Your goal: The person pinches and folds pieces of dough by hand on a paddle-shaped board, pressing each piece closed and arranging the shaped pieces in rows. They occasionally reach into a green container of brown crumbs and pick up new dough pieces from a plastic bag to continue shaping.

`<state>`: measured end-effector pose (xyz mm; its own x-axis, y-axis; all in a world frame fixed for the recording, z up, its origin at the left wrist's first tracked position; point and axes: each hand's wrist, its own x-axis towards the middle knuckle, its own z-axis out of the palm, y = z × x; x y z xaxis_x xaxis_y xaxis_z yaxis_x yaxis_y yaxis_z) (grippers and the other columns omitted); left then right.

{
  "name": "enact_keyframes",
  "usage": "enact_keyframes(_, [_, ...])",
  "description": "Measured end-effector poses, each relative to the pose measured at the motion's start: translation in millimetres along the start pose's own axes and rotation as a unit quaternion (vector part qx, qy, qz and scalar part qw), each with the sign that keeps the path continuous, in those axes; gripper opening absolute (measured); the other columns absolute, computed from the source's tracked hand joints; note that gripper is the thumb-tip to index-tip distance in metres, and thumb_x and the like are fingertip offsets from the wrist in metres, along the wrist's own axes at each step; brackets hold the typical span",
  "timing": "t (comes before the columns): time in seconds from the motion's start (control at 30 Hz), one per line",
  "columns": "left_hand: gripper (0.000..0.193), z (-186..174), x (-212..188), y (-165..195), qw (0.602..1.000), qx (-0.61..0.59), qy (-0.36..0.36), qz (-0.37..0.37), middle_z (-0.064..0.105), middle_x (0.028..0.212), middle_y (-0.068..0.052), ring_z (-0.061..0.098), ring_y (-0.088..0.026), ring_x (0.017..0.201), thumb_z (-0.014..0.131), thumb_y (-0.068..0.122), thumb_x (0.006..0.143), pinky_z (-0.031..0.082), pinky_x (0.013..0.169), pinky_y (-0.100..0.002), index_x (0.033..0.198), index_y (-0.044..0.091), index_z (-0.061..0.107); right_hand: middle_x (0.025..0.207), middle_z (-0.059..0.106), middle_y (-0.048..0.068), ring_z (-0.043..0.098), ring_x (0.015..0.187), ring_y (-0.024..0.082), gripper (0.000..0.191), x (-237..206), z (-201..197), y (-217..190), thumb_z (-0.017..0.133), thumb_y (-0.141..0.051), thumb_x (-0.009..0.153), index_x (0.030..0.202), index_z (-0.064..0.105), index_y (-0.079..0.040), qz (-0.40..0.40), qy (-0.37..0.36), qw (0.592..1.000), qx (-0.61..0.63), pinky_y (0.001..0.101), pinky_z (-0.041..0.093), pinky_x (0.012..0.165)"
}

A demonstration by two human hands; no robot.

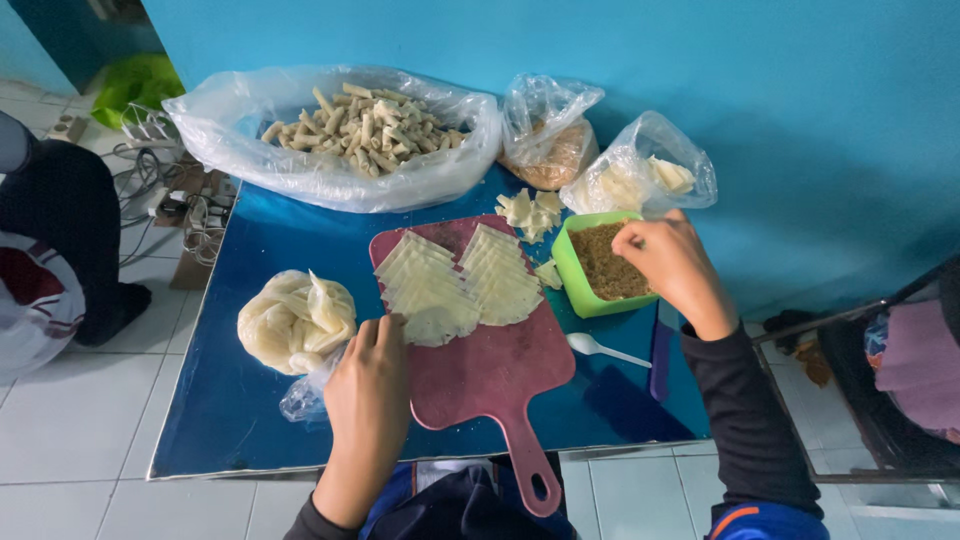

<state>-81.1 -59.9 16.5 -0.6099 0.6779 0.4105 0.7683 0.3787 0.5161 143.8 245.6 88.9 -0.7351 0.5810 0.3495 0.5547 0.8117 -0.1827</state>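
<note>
A dark red cutting board [490, 370] lies on a blue table [240, 420] and carries two overlapping rows of pale triangular wrappers [460, 285]. My left hand [368, 385] rests at the board's left edge, fingertips touching the nearest wrapper. My right hand [670, 262] hovers over a green tub [572, 272] of brown crumbly filling [605, 265], its fingers pinched together in the filling. A white plastic spoon [600, 347] lies on the table below the tub.
A large clear bag of rolled pastries [350, 130] sits at the back. Smaller bags of brown filling [550, 150] and of wrappers [640, 180] stand by the blue wall. A bagged lump of dough sheets [295, 320] lies left of the board. Another person [50, 240] sits at far left.
</note>
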Motion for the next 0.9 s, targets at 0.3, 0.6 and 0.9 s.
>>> enact_keyframes(0.3, [0.025, 23.6, -2.8, 1.3, 0.996, 0.074, -0.003, -0.052, 0.062, 0.096, -0.009, 0.07, -0.027, 0.086, 0.067, 0.029, 0.094, 0.058, 0.058, -0.04, 0.097, 0.007, 0.055, 0.085, 0.075, 0.003, 0.061, 0.088, 0.024, 0.008, 12.5, 37.9, -117.4, 0.074, -0.018, 0.088, 0.088, 0.075, -0.01, -0.181, -0.032, 0.97, 0.158, 0.0362, 0.046, 0.083])
enact_keyframes(0.6, [0.044, 28.3, -1.5, 5.3, 0.994, 0.074, -0.028, -0.07, 0.06, 0.099, -0.012, 0.069, -0.029, 0.088, 0.074, 0.043, 0.087, 0.058, 0.057, -0.04, 0.1, 0.005, 0.056, 0.094, 0.07, 0.001, 0.056, 0.095, 0.025, 0.015, -5.2, 106.0, -157.5, 0.08, -0.014, 0.086, 0.098, 0.072, -0.008, -0.26, -0.029, 0.945, 0.197, 0.0358, 0.047, 0.09])
enact_keyframes(0.9, [0.035, 29.0, -1.7, 1.0, 0.998, 0.023, -0.003, -0.054, 0.063, 0.097, -0.012, 0.069, -0.031, 0.088, 0.076, 0.035, 0.086, 0.055, 0.069, -0.042, 0.098, 0.006, 0.057, 0.1, 0.068, 0.003, 0.056, 0.1, 0.026, 0.021, -11.0, 109.5, -158.9, 0.081, -0.014, 0.083, 0.103, 0.075, -0.011, -0.274, 0.015, 0.945, 0.178, 0.0383, 0.046, 0.091])
